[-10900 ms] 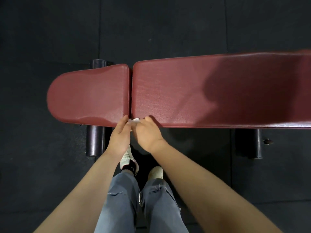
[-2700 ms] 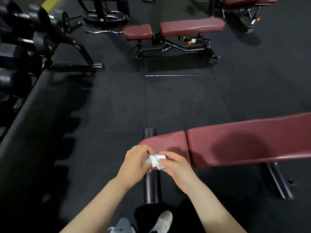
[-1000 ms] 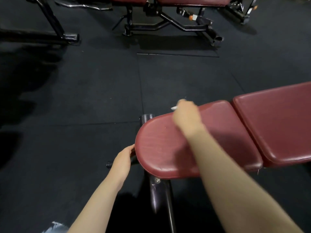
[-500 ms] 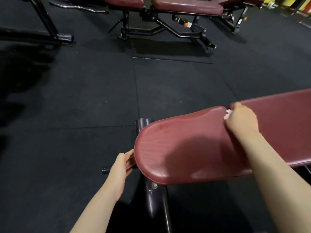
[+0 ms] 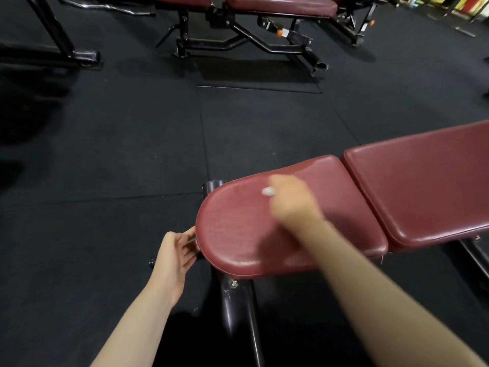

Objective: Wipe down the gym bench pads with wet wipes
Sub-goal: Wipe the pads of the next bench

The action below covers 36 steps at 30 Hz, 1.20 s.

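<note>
right grip (image 5: pixel 292 201) clamps one wet wipe (image 5: pixel 268 191) on one seat pad (image 5: pixel 238 234); left grip (image 5: pixel 174 254) relaxed apart.

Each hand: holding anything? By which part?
Right hand grips a bunched wet wipe on the seat pad; only one white end pokes out. Left hand holds nothing, fingers straight at the pad's rounded end.

I see the seat pad (image 5: pixel 238 229) in dark red with a fine grain, and the back pad (image 5: pixel 423 186) beside it in the same dark red, glossier along its edges. The wipe (image 5: pixel 268 191) shows as a small white patch. The frame (image 5: pixel 235 300) under the pads is glossy black. The floor (image 5: pixel 119 154) is matte black, faintly speckled. The far bench (image 5: pixel 277 4) is dark red on black, with an orange knob (image 5: pixel 279 33).
</note>
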Motion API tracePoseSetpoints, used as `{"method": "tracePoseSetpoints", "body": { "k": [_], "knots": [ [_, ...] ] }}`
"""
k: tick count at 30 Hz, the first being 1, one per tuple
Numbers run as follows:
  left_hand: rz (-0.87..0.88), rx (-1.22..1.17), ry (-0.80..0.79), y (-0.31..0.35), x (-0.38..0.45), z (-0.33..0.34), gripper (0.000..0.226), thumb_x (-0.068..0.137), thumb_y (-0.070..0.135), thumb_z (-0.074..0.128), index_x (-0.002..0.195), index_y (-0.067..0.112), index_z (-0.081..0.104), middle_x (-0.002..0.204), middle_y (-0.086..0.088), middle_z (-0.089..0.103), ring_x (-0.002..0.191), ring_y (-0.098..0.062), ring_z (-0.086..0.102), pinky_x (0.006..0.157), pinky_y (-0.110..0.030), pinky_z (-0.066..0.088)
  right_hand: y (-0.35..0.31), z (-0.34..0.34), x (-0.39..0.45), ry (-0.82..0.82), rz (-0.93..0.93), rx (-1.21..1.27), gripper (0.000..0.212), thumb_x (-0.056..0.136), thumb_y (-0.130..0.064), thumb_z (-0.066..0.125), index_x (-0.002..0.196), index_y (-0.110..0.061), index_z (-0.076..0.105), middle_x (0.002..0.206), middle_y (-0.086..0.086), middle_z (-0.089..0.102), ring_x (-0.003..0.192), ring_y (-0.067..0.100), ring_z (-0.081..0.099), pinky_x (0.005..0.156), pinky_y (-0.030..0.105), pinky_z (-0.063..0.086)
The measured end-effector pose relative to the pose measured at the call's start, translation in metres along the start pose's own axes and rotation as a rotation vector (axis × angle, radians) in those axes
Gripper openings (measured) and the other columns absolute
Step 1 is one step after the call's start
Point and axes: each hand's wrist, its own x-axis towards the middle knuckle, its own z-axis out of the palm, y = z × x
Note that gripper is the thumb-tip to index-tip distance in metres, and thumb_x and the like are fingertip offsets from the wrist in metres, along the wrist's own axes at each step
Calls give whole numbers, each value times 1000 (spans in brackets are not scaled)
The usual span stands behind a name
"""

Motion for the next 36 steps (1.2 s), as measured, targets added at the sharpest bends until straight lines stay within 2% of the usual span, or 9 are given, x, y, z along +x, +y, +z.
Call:
{"method": "tracePoseSetpoints", "body": {
  "k": [3,6,11,14,18,22,25,29,36],
  "knots": [
    [29,22,11,-2,-3,3,49,95,28,26,119,23,69,117,4,72,117,-17,60,113,-40,35,92,-37,-10,216,423,-6,14,84,-5,52,79,-15,43,91,23,65,87,45,59,70,42,42],
    [76,92,29,-2,-6,8,51,95,28,25,125,22,65,121,6,70,118,-15,60,112,-39,36,62,-23,-6,269,542,64,12,84,-5,51,86,-15,45,100,21,67,96,41,61,78,41,46],
    [57,58,84,-1,2,7,53,97,30,21,113,10,68,102,0,72,100,-18,64,99,-36,45,-127,55,-24,-110,-209,-74,13,76,-8,63,85,-16,60,81,3,65,75,25,65,63,33,40],
    [41,47,33,-2,-2,4,53,99,32,19,113,17,68,107,1,73,102,-15,65,100,-34,43,-116,46,-28,-105,-387,-185,11,77,-14,61,85,-21,61,79,-2,65,73,25,63,64,35,33],
    [38,52,-63,-3,-9,-1,51,100,35,15,114,34,64,113,14,72,113,-5,60,106,-31,34,28,-16,-28,260,17,-243,10,79,-12,50,69,-15,53,60,12,60,57,35,59,55,38,35],
    [49,46,-90,-5,-9,-8,52,99,36,16,122,31,63,119,14,70,116,-4,60,107,-31,34,85,-44,-42,306,404,-260,5,77,-5,50,77,-5,55,67,22,61,61,39,58,61,38,30],
    [69,59,-87,-2,-5,-6,55,99,33,15,118,25,66,119,7,72,116,-9,63,107,-31,37,-7,6,-41,235,57,-267,13,71,-7,51,71,-15,62,69,9,60,58,31,59,57,35,35],
    [88,71,-104,-1,0,-8,55,100,32,16,125,17,64,124,1,70,119,-14,62,113,-36,36,-119,54,-46,-251,-397,-221,14,76,-18,64,86,-25,59,84,-2,65,78,23,60,68,35,29],
    [123,193,-180,-7,-8,-13,55,100,35,13,138,36,53,135,16,61,125,-3,56,113,-33,31,78,-36,-61,365,222,-201,3,71,-7,52,69,-8,54,58,16,57,52,38,55,54,40,39]
  ]
}}
